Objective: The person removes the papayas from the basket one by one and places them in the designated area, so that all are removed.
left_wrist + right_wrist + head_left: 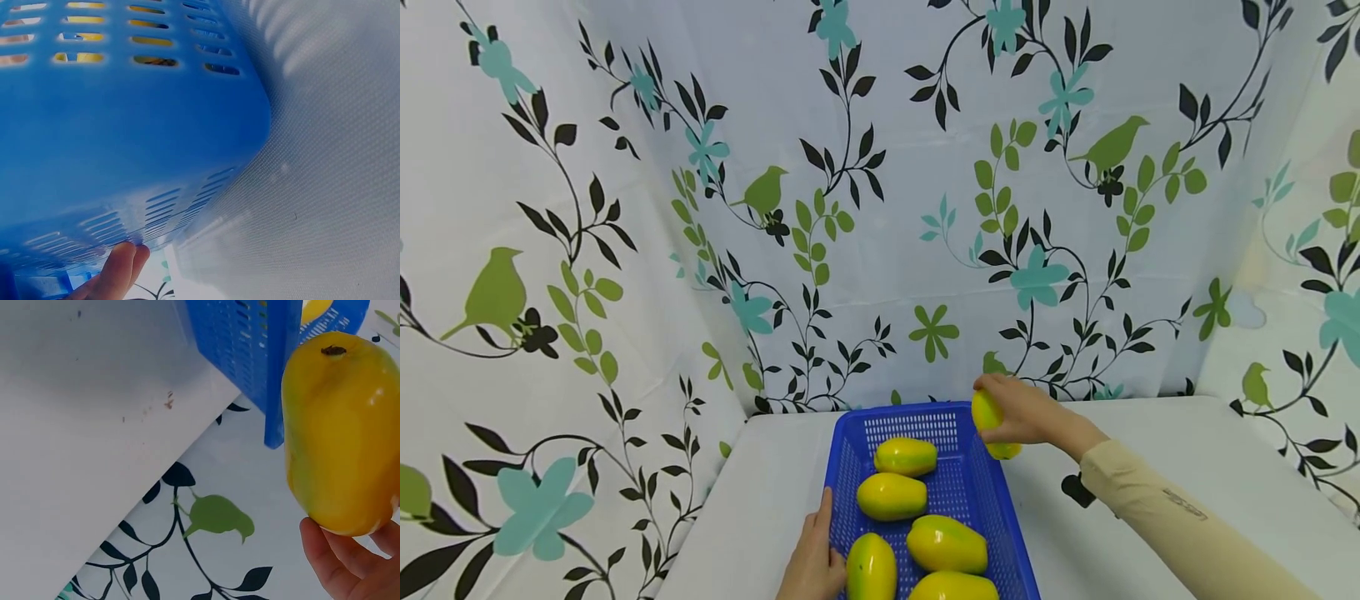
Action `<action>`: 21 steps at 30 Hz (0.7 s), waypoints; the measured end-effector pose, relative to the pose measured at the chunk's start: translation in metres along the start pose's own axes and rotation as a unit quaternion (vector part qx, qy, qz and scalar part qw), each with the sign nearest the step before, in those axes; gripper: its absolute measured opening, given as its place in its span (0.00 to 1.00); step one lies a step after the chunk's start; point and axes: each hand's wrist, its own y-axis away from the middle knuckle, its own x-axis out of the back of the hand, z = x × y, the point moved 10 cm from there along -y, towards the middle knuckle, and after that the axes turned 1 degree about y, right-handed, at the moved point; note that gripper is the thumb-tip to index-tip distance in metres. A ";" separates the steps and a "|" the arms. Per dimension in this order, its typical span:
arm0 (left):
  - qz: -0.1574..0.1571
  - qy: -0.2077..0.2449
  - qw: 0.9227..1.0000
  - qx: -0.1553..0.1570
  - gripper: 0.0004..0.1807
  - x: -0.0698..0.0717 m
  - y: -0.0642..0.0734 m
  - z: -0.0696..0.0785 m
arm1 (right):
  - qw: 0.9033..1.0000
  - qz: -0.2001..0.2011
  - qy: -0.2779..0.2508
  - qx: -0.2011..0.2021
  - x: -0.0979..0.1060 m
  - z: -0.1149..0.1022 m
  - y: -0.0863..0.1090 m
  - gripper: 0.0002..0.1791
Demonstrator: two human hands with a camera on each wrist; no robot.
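Note:
A blue plastic basket with slotted walls stands on the white table, holding several yellow mangoes, one of them a mango near its middle. My right hand grips another yellow mango over the basket's far right corner. Its fingertips curl against one end of that fruit, and the stem end faces away. At the basket's left side, my left hand holds the wall, thumb near the rim and fingers along the outside. The left wrist view shows fingertips against the slotted wall.
The white table extends on both sides of the basket. A curtain printed with leaves, flowers and birds hangs behind and around it. A small black object shows under the right wrist.

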 end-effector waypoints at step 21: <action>0.001 0.003 1.000 -0.009 0.46 -0.002 -0.001 -0.003 | 0.997 -0.024 -0.014 -0.068 -0.049 0.054 0.021 0.38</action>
